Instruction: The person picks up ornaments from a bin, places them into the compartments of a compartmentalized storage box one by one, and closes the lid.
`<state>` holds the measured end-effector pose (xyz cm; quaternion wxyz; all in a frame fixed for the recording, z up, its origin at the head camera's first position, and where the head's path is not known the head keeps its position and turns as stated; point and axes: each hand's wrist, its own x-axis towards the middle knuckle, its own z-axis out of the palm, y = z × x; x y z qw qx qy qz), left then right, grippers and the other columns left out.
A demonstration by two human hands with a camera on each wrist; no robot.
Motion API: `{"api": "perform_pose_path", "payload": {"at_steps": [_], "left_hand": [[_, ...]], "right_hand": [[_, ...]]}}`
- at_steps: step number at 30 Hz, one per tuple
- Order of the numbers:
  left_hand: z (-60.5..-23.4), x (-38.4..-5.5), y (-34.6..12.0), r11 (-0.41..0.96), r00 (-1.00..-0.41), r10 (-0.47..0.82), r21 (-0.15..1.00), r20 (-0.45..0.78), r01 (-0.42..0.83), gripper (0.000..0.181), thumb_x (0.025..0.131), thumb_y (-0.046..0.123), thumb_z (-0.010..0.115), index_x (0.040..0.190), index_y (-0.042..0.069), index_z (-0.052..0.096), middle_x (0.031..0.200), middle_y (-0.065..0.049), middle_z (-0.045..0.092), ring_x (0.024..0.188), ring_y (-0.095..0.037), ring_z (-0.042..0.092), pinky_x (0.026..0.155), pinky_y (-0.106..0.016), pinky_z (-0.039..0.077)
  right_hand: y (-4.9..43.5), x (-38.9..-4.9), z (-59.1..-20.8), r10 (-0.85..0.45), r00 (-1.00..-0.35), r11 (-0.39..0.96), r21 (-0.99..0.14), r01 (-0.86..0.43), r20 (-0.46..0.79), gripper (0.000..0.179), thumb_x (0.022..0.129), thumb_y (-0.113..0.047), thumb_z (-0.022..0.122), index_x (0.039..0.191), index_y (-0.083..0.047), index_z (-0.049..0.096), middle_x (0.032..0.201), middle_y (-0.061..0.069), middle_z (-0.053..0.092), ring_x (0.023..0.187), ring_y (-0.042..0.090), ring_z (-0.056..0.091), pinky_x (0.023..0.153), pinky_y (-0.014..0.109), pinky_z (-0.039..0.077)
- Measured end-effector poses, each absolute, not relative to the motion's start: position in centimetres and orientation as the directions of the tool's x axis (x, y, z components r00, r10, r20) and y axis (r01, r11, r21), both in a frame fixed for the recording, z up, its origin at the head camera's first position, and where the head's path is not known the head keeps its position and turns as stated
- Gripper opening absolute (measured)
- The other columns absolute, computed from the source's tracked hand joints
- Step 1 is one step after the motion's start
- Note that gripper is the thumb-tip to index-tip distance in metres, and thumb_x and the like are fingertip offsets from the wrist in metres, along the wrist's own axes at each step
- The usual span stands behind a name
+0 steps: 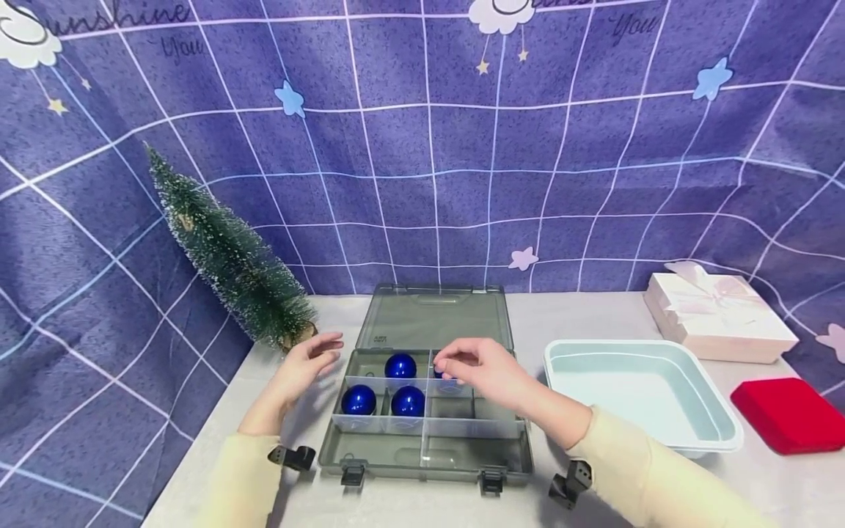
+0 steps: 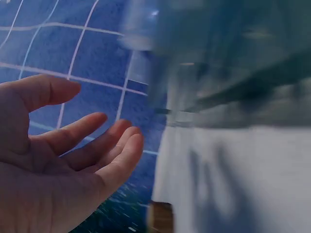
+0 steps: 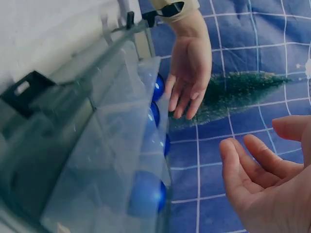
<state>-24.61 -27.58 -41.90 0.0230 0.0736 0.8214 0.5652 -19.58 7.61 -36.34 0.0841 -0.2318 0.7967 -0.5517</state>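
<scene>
Four blue balls (image 1: 400, 366) sit in the back cells of the open case (image 1: 422, 447), and we see our right hand (image 1: 485, 370), fingers loosely curled and empty, directly over the fourth, while our open left hand (image 1: 305, 364) hovers beside the case's left wall

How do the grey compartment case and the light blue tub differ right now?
The grey compartment case is divided, lidded with its lid open, and holds blue balls; the light blue tub is one undivided basin, lidless, with nothing visible inside. The right hand hovers over the case, not the tub. Both sit on the table.
</scene>
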Motion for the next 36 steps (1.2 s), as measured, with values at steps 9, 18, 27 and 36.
{"api": "perform_pose_path", "payload": {"at_steps": [9, 18, 27, 36], "left_hand": [[-37.6, -29.0, -25.8, 0.425, -0.975, 0.218, 0.895, 0.042, 0.134, 0.05, 0.105, 0.01, 0.052, 0.148, -0.013, 0.041, 0.146, -0.033, 0.047, 0.136, -0.044, 0.045, 0.111, -0.047, 0.039], [-36.0, -33.7, -24.0, 0.283, -0.984, 0.17, 0.959, -0.06, -0.01, 0.057, 0.107, 0.029, 0.049, 0.15, -0.008, 0.041, 0.152, -0.026, 0.045, 0.139, -0.038, 0.043, 0.115, -0.047, 0.036], [-39.3, -36.5, -24.5, 0.212, -0.967, 0.061, 0.95, -0.246, -0.228, 0.067, 0.107, 0.037, 0.042, 0.148, -0.016, 0.038, 0.151, -0.034, 0.041, 0.139, -0.043, 0.043, 0.115, -0.049, 0.035], [-40.5, -36.8, -24.7, 0.156, -0.915, 0.1, 0.914, -0.391, -0.374, 0.076, 0.108, 0.047, 0.035, 0.147, -0.019, 0.032, 0.137, -0.032, 0.047, 0.121, -0.037, 0.053, 0.114, -0.048, 0.036]], "right_hand": [[10.5, -21.8, -33.3, -0.427, -0.897, 0.116, -0.977, -0.18, 0.115, 0.034, 0.106, -0.016, 0.052, 0.125, 0.01, 0.062, 0.12, 0.02, 0.069, 0.111, 0.032, 0.066, 0.1, 0.04, 0.051], [14.3, -27.0, -32.8, -0.255, -0.964, -0.149, -0.988, -0.034, 0.072, 0.051, 0.111, -0.023, 0.04, 0.139, 0.02, 0.046, 0.118, 0.015, 0.071, 0.103, 0.015, 0.069, 0.105, 0.032, 0.046], [16.2, -30.7, -35.2, -0.194, -0.958, -0.214, -0.944, 0.252, -0.211, 0.051, 0.111, -0.025, 0.034, 0.143, 0.014, 0.041, 0.1, 0.004, 0.066, 0.093, 0.012, 0.064, 0.104, 0.029, 0.045], [16.7, -32.8, -37.8, -0.217, -0.884, -0.169, -0.876, 0.452, -0.414, 0.042, 0.107, -0.025, 0.037, 0.129, 0.01, 0.036, 0.109, 0.014, 0.044, 0.093, 0.02, 0.046, 0.109, 0.037, 0.033]]}}
